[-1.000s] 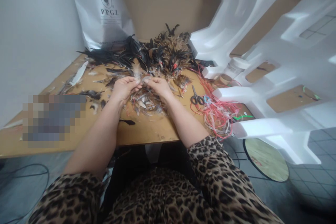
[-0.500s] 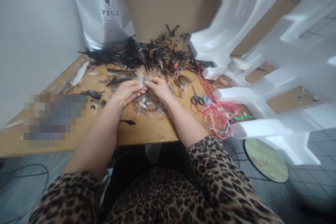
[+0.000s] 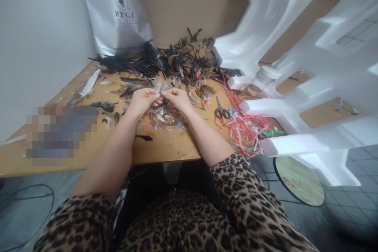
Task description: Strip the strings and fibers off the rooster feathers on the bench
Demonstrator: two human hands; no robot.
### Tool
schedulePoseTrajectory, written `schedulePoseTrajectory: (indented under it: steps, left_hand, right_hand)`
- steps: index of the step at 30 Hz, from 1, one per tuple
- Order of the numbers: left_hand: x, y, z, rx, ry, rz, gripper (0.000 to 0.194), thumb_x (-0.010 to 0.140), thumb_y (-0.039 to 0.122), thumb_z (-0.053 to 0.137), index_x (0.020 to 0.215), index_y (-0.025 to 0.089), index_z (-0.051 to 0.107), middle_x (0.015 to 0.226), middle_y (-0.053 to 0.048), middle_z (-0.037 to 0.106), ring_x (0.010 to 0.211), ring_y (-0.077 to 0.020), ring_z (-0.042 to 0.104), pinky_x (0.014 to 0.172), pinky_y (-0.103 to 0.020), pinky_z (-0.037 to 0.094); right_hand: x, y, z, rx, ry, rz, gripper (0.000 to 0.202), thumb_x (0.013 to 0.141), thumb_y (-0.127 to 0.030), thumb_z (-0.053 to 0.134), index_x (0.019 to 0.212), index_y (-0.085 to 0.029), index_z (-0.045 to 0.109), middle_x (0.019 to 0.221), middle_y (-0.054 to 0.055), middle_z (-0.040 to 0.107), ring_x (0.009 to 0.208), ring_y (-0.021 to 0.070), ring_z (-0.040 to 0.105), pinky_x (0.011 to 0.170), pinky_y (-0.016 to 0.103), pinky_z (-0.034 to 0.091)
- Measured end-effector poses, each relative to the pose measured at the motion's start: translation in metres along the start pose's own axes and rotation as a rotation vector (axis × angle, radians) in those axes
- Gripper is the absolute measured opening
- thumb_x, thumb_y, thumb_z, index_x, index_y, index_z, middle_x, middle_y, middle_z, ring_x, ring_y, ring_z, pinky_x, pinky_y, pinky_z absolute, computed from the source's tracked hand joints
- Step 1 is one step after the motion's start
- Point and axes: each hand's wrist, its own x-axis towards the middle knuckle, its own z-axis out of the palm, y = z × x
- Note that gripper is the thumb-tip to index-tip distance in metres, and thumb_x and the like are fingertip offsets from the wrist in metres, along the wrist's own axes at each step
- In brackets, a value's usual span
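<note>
My left hand (image 3: 145, 101) and my right hand (image 3: 176, 99) meet over the middle of the table. Between their pinched fingertips is a small fluffy light-brown feather (image 3: 160, 82), its plume pointing away from me. Thumb and forefinger are closed on it on both sides, and its lower end is hidden by the fingers. Loose feather scraps (image 3: 165, 119) lie on the wood just below the hands. Beyond them rests a heap of long black feathers (image 3: 152, 61), with brown feather bunches (image 3: 197, 59) to its right.
Black-handled scissors (image 3: 222, 111) lie on the wooden table (image 3: 174, 151), right of my forearm. Beside them is a tangle of pink and white strings (image 3: 248, 130). White foam pieces (image 3: 298, 145) rise along the right edge. A silver bag (image 3: 118, 27) stands behind; a white feather (image 3: 91, 82) lies left.
My left hand's fingers have curled in slightly and shifted a little at the pinch. The right hand stays almost in place, and the feather remains between them.
</note>
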Motion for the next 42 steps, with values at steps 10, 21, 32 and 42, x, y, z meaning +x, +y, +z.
schedulePoseTrajectory:
  steps: [10, 21, 32, 42]
  left_hand:
    - [0.003, -0.002, 0.001, 0.087, 0.066, 0.161, 0.013, 0.066, 0.020, 0.068, 0.071, 0.012, 0.060, 0.056, -0.003, 0.064, 0.049, -0.0099, 0.060, 0.048, -0.018, 0.047]
    - [0.013, 0.005, -0.015, -0.253, 0.371, 0.113, 0.007, 0.072, 0.017, 0.064, 0.069, 0.014, 0.059, 0.062, -0.001, 0.063, 0.051, -0.0054, 0.058, 0.046, -0.012, 0.044]
    - [0.016, 0.008, -0.024, -0.272, 0.442, 0.075, 0.008, 0.076, 0.019, 0.063, 0.072, 0.016, 0.056, 0.069, -0.001, 0.065, 0.057, -0.0051, 0.059, 0.050, -0.013, 0.044]
    - [0.001, 0.012, -0.010, -0.172, 0.078, 0.014, 0.012, 0.066, 0.019, 0.069, 0.069, 0.012, 0.060, 0.066, -0.004, 0.067, 0.050, -0.0053, 0.057, 0.046, -0.013, 0.043]
  right_hand:
    - [0.001, 0.001, -0.002, -0.096, -0.070, -0.015, 0.026, 0.067, -0.037, 0.063, 0.068, -0.011, 0.062, 0.058, -0.002, 0.055, 0.054, 0.0060, 0.042, 0.055, 0.020, 0.034]
    - [-0.006, -0.019, -0.022, -0.127, -0.368, -0.019, 0.023, 0.067, -0.032, 0.064, 0.070, -0.010, 0.060, 0.058, -0.003, 0.053, 0.054, 0.0051, 0.042, 0.055, 0.019, 0.035]
    - [-0.009, -0.028, -0.049, -0.492, -0.848, 0.067, 0.024, 0.063, -0.035, 0.068, 0.067, -0.011, 0.068, 0.057, -0.002, 0.058, 0.051, 0.0063, 0.046, 0.053, 0.020, 0.036]
    - [0.006, -0.014, -0.020, -0.150, -0.133, -0.060, 0.036, 0.070, -0.047, 0.062, 0.079, -0.012, 0.066, 0.051, -0.006, 0.046, 0.047, 0.0047, 0.034, 0.049, 0.020, 0.027]
